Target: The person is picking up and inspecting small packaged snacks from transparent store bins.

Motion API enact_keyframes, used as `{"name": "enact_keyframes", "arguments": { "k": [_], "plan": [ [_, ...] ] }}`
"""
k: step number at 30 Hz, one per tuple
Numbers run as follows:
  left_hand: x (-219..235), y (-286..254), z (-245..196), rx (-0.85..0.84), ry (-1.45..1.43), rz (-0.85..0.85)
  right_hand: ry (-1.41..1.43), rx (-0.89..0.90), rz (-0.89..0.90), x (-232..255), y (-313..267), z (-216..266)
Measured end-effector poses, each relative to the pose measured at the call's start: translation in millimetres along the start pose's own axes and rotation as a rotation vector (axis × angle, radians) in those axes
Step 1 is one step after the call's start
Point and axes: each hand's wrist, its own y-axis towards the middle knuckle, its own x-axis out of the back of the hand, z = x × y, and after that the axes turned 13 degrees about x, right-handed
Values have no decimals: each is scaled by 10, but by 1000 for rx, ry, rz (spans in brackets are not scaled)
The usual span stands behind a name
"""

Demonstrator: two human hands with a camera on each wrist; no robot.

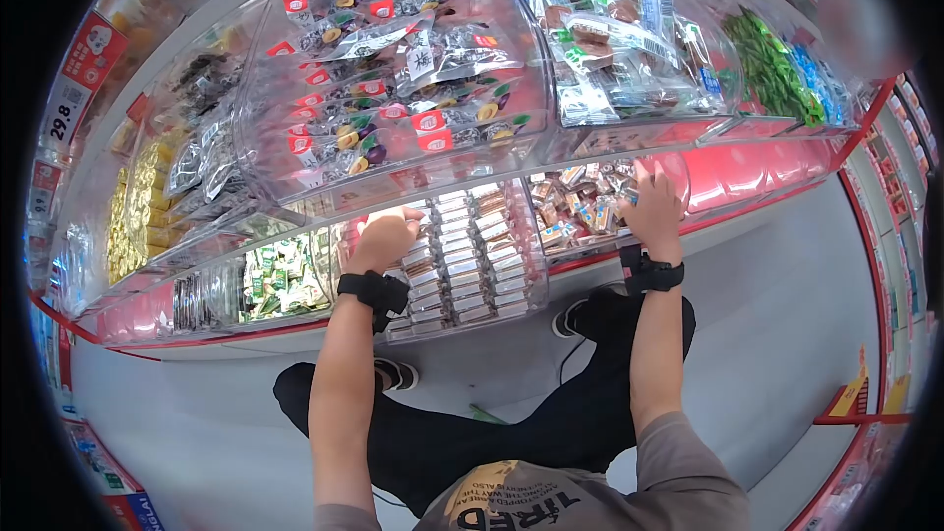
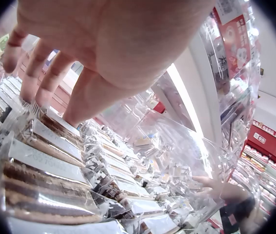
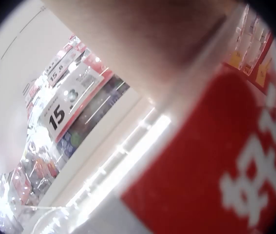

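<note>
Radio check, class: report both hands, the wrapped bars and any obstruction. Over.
Left hand at wrapped bars, grip unclear. Right hand open at small sweets. Upper trays overhang both.

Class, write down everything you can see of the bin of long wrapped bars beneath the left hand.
The bin looks like clear, glossy plastic. It sits on the lower level of the display, beside the small sweets. It is well filled with bars lying side by side in columns that run front to back. Each has a see-through wrapper with crinkled ends, a whitish strip on top and brown layers below. The left hand reaches in at the back, its fingertips down at the bars.
</note>
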Motion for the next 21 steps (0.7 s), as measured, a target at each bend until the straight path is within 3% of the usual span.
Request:
{"name": "enact_keyframes", "arguments": {
  "k": [3,5,8,18,21],
  "plan": [
    [39,-20,-60,84,-50,64,-75,-54,105,138,58,226],
    [-2,-10,-10,17,-24,15,-35,-130,218,192,120,252],
    [19,-27,-19,9,-18,7,240,-243,246,-15,107,96],
    [40,-45,-68,31,-9,16,167,-268,248,124,166,231],
    [65,-89,-112,41,-25,37,183,-227,124,90,148,203]
  ]
}}
